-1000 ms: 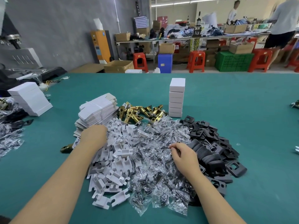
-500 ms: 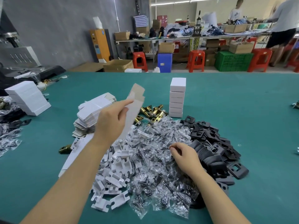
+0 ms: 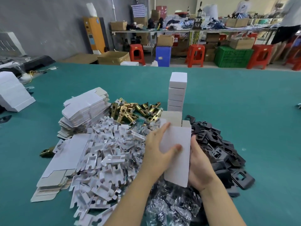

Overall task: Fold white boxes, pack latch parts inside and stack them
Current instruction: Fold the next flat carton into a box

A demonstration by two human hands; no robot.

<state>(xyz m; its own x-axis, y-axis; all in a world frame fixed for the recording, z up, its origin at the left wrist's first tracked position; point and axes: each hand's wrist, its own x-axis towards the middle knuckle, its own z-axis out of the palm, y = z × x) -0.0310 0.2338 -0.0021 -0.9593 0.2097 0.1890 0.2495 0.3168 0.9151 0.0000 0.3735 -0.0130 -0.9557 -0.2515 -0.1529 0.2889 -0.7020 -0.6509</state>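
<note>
I have one white box blank (image 3: 176, 154) between my two hands, just above the heap of parts. My left hand (image 3: 160, 149) lies on its face with the thumb pressed flat and the fingers reaching up along its left edge. My right hand (image 3: 199, 162) cups the right edge from the side, fingers curled behind it. The far flaps stand up grey-brown beyond my fingertips, so I judge the box is being opened into shape, not yet closed and with nothing inside.

Done so far: a stack of folded boxes (image 3: 177, 93) stands straight beyond my hands, five or six high. A second block of white boxes (image 3: 13, 93) sits far off to my left at the desk edge. Much is left: a thick pile of flat blanks (image 3: 84, 111) lies beyond my left hand, with more flat sheets (image 3: 65, 160) spread nearer on the left.

The parts to pack lie all round. Brass latches (image 3: 133, 110) are beyond my left hand, white plastic inserts (image 3: 104, 154) to its left, bagged screws (image 3: 169, 207) under my wrists, and black plates (image 3: 219, 149) to the right of my right hand. These heaps crowd the green desk (image 3: 244, 111) right under the box, so I have no bare spot close by to set it down. The finished stack is near enough to knock as I reach for latches.
</note>
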